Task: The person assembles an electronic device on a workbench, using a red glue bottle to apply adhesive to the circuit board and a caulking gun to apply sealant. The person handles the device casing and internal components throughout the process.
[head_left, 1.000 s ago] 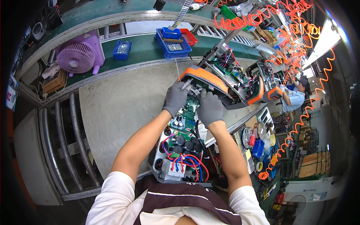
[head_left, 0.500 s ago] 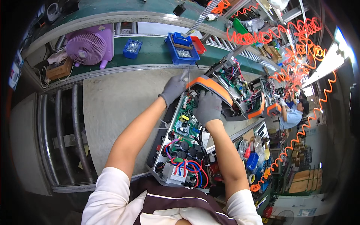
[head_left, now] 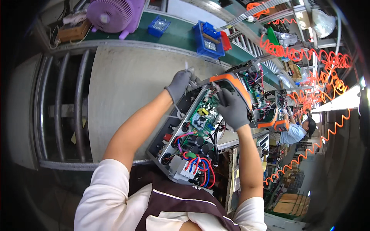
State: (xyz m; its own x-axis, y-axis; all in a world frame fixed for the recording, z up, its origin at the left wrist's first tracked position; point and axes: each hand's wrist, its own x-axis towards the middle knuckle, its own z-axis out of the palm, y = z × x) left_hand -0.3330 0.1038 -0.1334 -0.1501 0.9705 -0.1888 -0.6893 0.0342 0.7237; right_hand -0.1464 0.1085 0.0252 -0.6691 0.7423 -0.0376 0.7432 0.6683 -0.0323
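Observation:
An opened metal chassis (head_left: 153, 147) lies tilted in front of me, with a green circuit board (head_left: 208, 104), black round capacitors and red and blue cables inside. An orange-and-black panel (head_left: 239, 86) stands at its far end. My left hand (head_left: 179, 85), in a grey glove, is closed around thin white strips (head_left: 187, 66) that look like cable ties, beside the chassis's far left corner. Over the board's far end, my gloved right hand (head_left: 234, 111) has its fingers pinched at a small bundle of wires (head_left: 216, 88). Its fingertips are partly hidden.
A grey work surface (head_left: 127, 84) extends left to metal rollers (head_left: 61, 107). Beyond stand a purple fan (head_left: 113, 15) and blue bins (head_left: 158, 26) of small parts. More opened units (head_left: 266, 104) line up rightward, under orange coiled hoses (head_left: 285, 50). A co-worker (head_left: 295, 133) is farther right.
My view has turned, so the scene sits farther right and higher. My right hand has gone from lying over the board to pinching at the wires. The left keeps holding the strips.

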